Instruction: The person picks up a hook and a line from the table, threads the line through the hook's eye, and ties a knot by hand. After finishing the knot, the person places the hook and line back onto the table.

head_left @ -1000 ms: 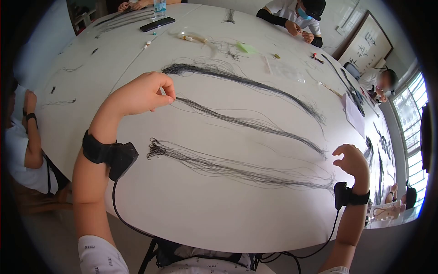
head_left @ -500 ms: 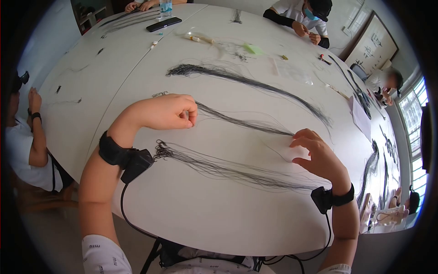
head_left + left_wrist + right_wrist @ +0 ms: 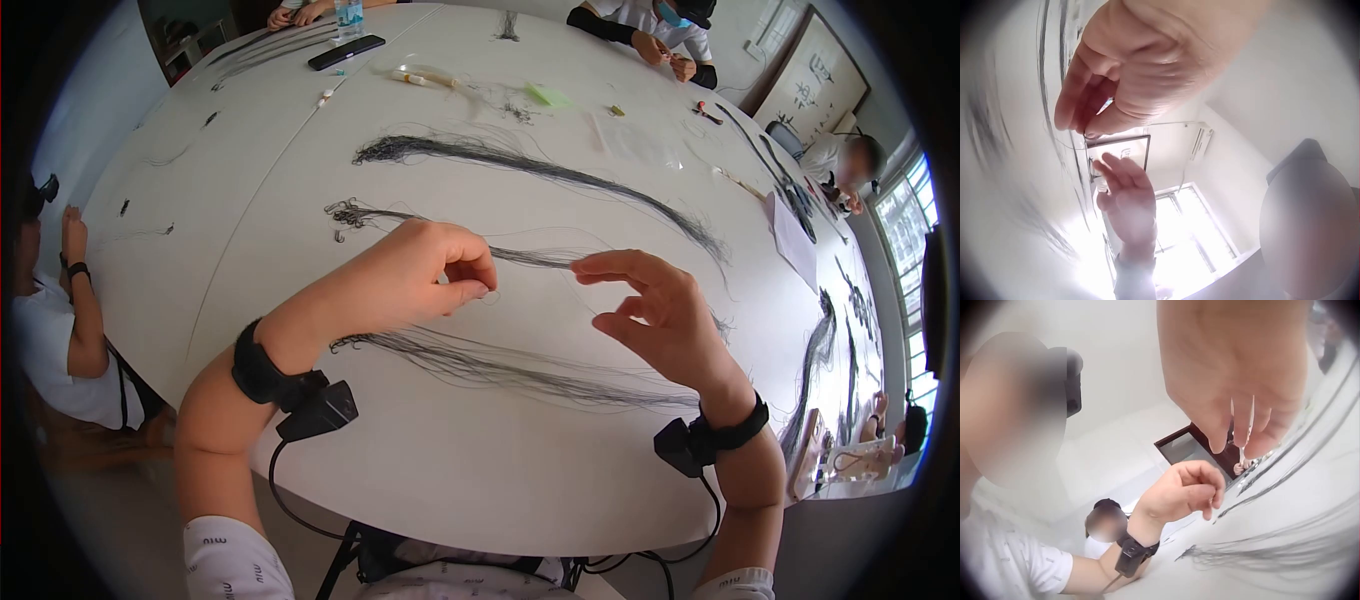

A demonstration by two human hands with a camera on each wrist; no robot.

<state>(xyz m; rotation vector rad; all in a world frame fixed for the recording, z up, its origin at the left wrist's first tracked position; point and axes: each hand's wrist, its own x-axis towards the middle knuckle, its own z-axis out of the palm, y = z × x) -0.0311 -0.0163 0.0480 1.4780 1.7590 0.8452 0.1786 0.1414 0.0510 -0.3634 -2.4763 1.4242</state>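
In the head view, my left hand point(image 3: 410, 275) is over the near part of the middle bundle of dark strands point(image 3: 535, 257), thumb and forefinger pinching together. A thin strand point(image 3: 1067, 147) curves out from its fingertips in the left wrist view. Facing it, my right hand point(image 3: 650, 310) has its thumb and fingers apart, fingertips at the middle bundle's strands. Closer to me lies another bundle point(image 3: 480, 368), its curled left end partly behind my left wrist. A thicker dark bundle point(image 3: 540, 172) stretches out beyond both hands.
Farther back lie a black phone point(image 3: 346, 52), a green slip point(image 3: 547, 95) and a clear plastic bag point(image 3: 635, 145). White paper point(image 3: 790, 240) and more dark strands point(image 3: 812, 370) are at the right. Other people sit around the table point(image 3: 450, 480).
My left hand has moved right and toward me from the middle bundle's curled end, uncovering that end. My right hand has come left from the bundle's far right end, its fingers spread.
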